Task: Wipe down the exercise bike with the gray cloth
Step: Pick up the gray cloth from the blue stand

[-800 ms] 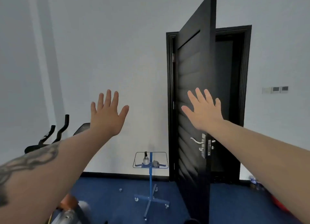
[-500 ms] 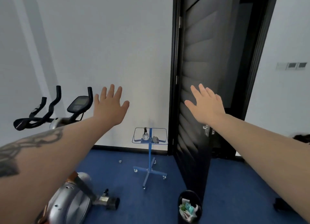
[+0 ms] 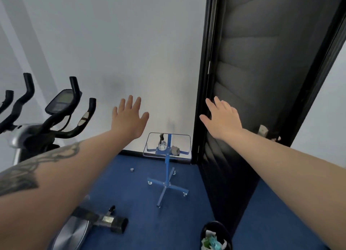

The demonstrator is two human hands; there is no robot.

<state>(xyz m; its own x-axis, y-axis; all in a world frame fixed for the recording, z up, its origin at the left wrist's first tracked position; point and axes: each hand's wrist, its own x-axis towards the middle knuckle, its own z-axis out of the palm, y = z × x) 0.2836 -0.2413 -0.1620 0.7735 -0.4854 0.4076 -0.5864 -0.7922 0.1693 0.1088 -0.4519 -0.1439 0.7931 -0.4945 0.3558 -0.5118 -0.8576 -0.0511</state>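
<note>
Both arms have dropped lower since a moment ago; left hand (image 3: 129, 118) and right hand (image 3: 222, 118) hang spread wide, holding nothing, above the blue stand (image 3: 166, 175), where the gray cloth (image 3: 175, 150) lies crumpled; exercise bike (image 3: 46, 130) left of it

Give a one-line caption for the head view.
Both empty hands raised, gray cloth on stand, bike left.

The view has tipped further down: the bike (image 3: 46, 130) shows more fully at left, the stand (image 3: 167, 156) sits lower, and the bin (image 3: 215, 236) has come nearer.
</note>
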